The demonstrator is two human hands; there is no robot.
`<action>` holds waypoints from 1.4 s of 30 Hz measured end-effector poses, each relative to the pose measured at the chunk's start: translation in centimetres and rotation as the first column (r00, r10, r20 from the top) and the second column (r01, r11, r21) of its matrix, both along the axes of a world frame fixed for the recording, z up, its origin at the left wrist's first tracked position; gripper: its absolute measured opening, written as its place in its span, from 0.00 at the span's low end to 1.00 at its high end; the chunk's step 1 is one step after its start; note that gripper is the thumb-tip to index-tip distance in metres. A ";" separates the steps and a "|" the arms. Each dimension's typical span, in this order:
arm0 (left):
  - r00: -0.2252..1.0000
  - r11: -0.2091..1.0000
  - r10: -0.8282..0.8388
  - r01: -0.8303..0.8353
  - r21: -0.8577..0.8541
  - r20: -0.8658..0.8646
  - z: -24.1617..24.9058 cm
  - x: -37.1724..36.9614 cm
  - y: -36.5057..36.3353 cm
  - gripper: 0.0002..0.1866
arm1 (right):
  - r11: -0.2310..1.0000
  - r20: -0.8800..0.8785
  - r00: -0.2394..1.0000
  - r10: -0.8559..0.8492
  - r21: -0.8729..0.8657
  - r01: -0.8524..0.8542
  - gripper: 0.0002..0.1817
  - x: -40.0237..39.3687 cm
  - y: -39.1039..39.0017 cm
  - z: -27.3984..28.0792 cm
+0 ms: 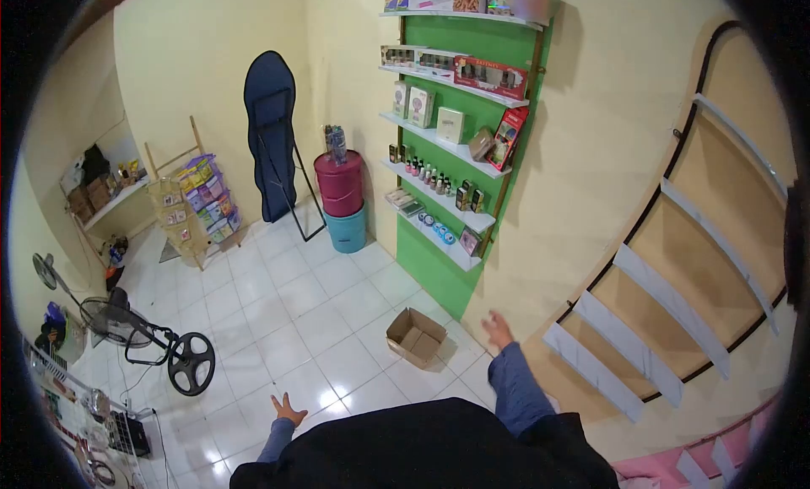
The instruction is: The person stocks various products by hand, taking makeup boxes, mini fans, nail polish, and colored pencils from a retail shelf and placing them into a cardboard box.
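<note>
My left hand [288, 410] is held out low over the white tiles, fingers spread, with nothing in it. On the other side, my right hand [498, 329] reaches forward near the wall, its fingers apart and nothing held. Between them, a bit farther off, an open cardboard box [417, 338] stands on the floor; its visible inside shows no contents. The right hand is nearest to this box but apart from it. Ahead rises a wall shelf [439, 143] on a green panel, carrying nail polish bottles [429, 177], small white boxes [450, 125] and a red box set [489, 75].
A standing fan [191, 364] lies to the left with cables nearby. At the back are a folded ironing board [272, 135], a maroon bin [339, 185] on a blue bucket [346, 231], and a rack of packets [209, 198]. Curved-frame shelves [645, 320] line the right wall.
</note>
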State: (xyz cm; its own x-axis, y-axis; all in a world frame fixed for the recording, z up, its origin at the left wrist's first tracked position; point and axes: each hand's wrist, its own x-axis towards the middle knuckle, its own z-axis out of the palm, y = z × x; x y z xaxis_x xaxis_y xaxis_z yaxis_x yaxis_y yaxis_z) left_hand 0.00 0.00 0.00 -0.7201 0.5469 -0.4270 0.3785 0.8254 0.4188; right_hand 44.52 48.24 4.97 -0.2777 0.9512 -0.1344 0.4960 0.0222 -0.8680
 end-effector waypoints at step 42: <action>0.961 0.943 -0.276 0.274 0.187 -0.018 -1.4 -36.8 48.2 0.55 | 0.384 -0.541 0.814 -0.210 0.721 0.578 0.48 -9.1 35.2 73.7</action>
